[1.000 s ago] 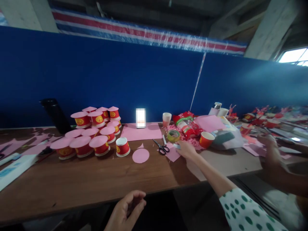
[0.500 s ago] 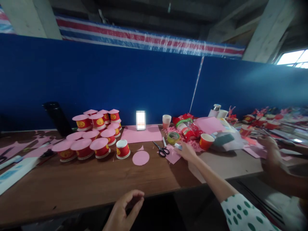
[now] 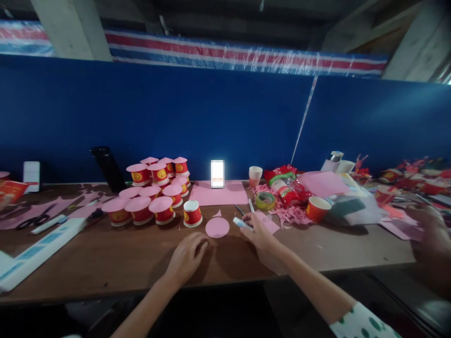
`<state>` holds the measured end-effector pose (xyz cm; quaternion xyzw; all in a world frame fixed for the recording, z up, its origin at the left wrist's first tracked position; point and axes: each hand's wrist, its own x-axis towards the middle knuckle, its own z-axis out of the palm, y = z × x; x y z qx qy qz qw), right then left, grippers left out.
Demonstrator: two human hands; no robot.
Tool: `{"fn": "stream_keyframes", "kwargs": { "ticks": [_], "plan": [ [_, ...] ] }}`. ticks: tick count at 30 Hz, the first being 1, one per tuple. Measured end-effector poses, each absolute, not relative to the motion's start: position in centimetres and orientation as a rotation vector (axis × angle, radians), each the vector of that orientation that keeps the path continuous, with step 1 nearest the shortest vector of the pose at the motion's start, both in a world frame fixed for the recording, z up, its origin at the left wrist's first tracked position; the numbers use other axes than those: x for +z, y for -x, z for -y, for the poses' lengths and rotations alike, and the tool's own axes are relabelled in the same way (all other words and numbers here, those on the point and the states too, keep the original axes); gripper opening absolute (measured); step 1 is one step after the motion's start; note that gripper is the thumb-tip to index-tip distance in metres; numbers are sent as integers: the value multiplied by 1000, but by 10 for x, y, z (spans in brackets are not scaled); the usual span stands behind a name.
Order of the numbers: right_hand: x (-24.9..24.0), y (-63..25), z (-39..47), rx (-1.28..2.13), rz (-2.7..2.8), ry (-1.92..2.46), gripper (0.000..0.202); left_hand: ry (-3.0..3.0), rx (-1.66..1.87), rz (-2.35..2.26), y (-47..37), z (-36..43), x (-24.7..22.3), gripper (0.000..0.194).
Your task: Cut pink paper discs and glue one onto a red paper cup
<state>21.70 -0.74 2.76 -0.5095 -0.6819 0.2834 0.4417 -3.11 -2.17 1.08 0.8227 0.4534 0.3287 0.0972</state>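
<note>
My right hand [image 3: 262,237] is closed around a white glue stick [image 3: 242,224] with a light-blue end, held above the table. Just left of it lies a flat pink paper circle [image 3: 217,227]. My left hand [image 3: 188,256] hovers at the circle's near left edge, fingers curved, the thumb a little apart, nothing visible in it. A red paper cup [image 3: 192,214] stands upside down beyond that hand. Scissors [image 3: 239,209] and a pink paper square [image 3: 267,222] are partly hidden behind my right hand.
Several red cups topped with pink paper cones [image 3: 161,209] stand at the left. A lit phone [image 3: 217,174] leans on a pink sheet [image 3: 234,193]. Green tape [image 3: 265,200], pink shreds [image 3: 291,216] and a red cup [image 3: 317,209] lie right. Another person's hand [image 3: 433,225] is at the far right.
My right hand has lifted the glue stick off the pink square and brought it left, near the circle. My left hand has moved forward over the table to the circle. The view has turned left.
</note>
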Motion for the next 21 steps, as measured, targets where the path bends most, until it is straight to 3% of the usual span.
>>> {"fn": "stream_keyframes", "kwargs": {
  "ticks": [12,21],
  "plan": [
    [16,-168,-38,641,1672,1142,14,-2624,693,-1353,24,-26,5,27],
    [-6,-159,-32,459,1773,1251,15,-2638,777,-1318,28,-26,-4,26]
  ]
}}
